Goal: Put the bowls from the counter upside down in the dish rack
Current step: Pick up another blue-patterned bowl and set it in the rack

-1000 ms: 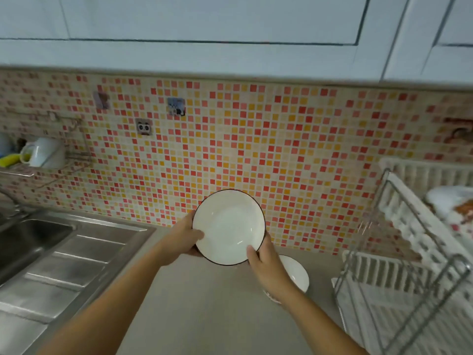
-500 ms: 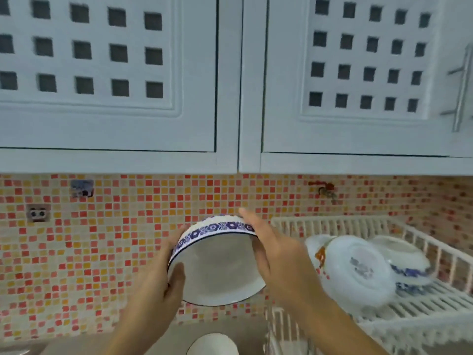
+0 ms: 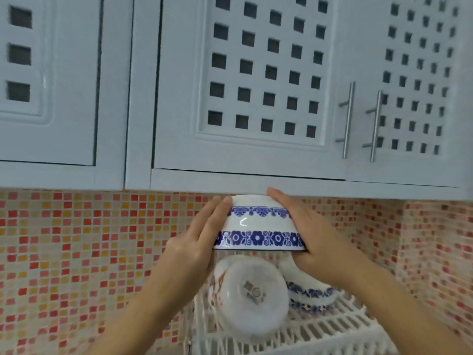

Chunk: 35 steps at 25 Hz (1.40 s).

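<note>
A white bowl with blue flower bands (image 3: 258, 224) is held upside down, rim facing down, above the white dish rack (image 3: 320, 329). My left hand (image 3: 199, 242) presses flat against its left side and my right hand (image 3: 307, 237) cups its right side. Directly below it, in the rack, a white bowl (image 3: 253, 295) leans with its base towards me. A blue-patterned bowl (image 3: 309, 293) lies upside down to the right of that one, partly hidden by my right arm.
White wall cabinets with square-holed doors (image 3: 256, 73) hang close above the held bowl, with metal handles (image 3: 348, 119) at the right. An orange and red mosaic backsplash (image 3: 76, 252) runs behind. The counter is out of view.
The bowl has turned from facing me to fully upside down and moved right, over the rack. The view has tilted up and right, away from the counter and sink.
</note>
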Each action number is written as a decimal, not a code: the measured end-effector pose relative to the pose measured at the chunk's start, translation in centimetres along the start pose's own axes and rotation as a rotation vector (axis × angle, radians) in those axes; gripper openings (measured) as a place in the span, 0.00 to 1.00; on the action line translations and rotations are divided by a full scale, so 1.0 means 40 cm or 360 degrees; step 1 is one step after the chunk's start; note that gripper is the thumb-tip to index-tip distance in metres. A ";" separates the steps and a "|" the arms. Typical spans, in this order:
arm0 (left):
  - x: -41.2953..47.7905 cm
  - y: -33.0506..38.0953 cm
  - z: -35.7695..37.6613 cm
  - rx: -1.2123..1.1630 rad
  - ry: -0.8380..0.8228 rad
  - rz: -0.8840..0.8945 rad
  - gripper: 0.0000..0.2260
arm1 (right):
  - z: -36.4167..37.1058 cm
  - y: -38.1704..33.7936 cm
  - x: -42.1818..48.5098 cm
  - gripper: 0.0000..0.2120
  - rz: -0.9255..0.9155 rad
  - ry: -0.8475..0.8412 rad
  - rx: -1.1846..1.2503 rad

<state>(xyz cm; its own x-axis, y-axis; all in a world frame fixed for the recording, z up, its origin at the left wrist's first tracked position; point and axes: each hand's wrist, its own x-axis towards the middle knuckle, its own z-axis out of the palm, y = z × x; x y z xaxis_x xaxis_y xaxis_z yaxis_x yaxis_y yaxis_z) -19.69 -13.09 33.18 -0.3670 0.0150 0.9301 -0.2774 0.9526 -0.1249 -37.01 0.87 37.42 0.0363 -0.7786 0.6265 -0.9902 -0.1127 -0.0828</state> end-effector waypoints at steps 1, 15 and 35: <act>0.022 0.034 0.034 -0.0005 -0.0014 -0.0026 0.27 | -0.025 0.048 -0.013 0.43 -0.0039 0.0027 -0.0027; 0.196 0.280 0.330 -0.0424 -0.1165 -0.0506 0.46 | 0.007 0.512 -0.144 0.30 -0.0365 0.0526 -0.0328; 0.103 0.320 0.543 0.0079 -0.1258 -0.0690 0.37 | 0.106 0.657 -0.134 0.46 -0.0067 -0.0522 0.0184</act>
<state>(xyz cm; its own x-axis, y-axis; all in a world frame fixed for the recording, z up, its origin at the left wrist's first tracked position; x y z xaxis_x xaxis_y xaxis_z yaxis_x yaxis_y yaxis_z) -44.06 -7.44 27.89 -0.7195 -0.5730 0.3923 -0.5649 0.8115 0.1493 -62.65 -0.54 28.60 0.1367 -0.9267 0.3501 -0.9657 -0.2034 -0.1612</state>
